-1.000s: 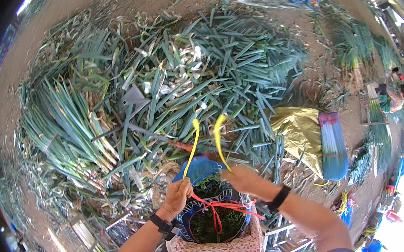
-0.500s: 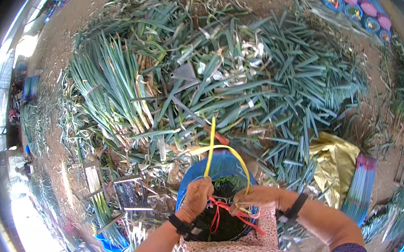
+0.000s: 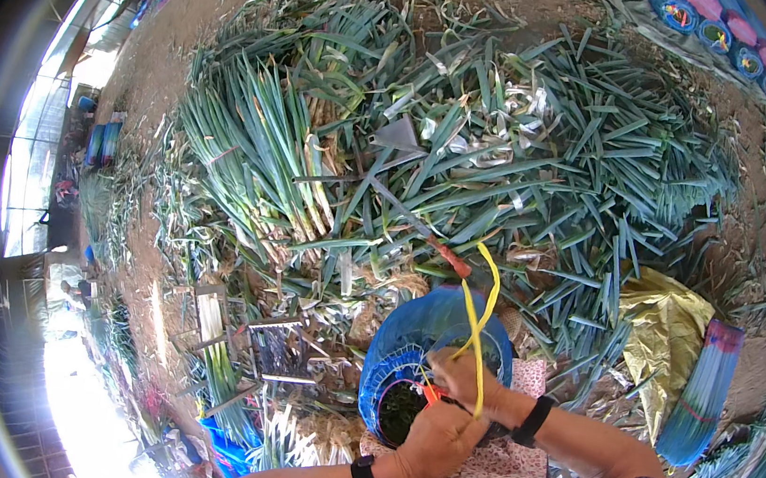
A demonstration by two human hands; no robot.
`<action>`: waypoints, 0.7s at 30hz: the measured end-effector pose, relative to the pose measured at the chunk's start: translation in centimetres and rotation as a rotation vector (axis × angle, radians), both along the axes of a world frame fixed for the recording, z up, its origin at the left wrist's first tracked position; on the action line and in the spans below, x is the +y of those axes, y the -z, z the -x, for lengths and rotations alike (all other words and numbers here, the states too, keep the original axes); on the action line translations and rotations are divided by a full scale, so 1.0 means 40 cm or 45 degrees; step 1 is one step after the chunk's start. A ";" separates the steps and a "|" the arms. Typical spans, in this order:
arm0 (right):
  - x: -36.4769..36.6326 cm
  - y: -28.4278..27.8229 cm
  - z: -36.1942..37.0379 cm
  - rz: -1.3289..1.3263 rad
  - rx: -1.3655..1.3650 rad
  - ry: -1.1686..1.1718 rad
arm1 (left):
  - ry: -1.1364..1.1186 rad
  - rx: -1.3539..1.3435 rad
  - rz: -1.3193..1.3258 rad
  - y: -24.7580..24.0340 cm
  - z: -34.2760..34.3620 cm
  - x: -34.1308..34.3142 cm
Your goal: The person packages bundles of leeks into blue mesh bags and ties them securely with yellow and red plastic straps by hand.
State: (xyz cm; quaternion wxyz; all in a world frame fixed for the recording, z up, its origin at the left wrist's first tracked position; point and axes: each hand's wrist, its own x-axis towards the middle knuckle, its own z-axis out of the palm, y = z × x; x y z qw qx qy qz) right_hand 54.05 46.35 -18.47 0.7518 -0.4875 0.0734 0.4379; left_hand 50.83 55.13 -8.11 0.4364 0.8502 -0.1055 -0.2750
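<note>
A blue net bag, its round mouth toward me, stands in front of my lap, with dark green leafy stuff inside. Both my hands are closed and close together at the right side of the mouth. My right hand pinches one end of a yellow strip, which loops up and crosses itself above the bag. Lower down, my left hand has its fingers closed where the strip's other end comes down. A red-orange tie shows between the hands; its ends are hidden.
Ahead lies a big heap of cut green leaves, with long green onions at its left. A red-handled tool rests before the bag. To the right are a gold sheet and a wrapped blue bundle; a metal-framed rack stands left.
My hands have come together, the left moving right across the bag's mouth. The yellow strip now crosses itself higher up. Less of the red tie shows, and the view has shifted left.
</note>
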 end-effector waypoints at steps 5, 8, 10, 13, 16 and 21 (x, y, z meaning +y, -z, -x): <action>0.015 -0.061 -0.019 -0.198 0.061 0.259 | 0.382 0.149 0.156 -0.066 0.013 -0.062; 0.020 0.036 -0.039 -0.315 0.012 0.357 | -0.119 0.250 0.166 0.027 -0.057 0.000; -0.010 0.122 -0.018 -0.022 -0.366 0.352 | -0.386 0.361 0.451 0.104 -0.107 0.037; -0.028 0.052 -0.094 0.480 -0.738 -0.015 | -0.512 0.211 0.607 0.121 -0.205 0.119; -0.034 0.039 -0.123 0.562 -0.771 -0.073 | -0.589 0.526 0.669 0.158 -0.276 0.161; -0.039 0.066 -0.156 0.744 -1.181 -0.085 | -0.476 0.578 0.591 0.190 -0.332 0.175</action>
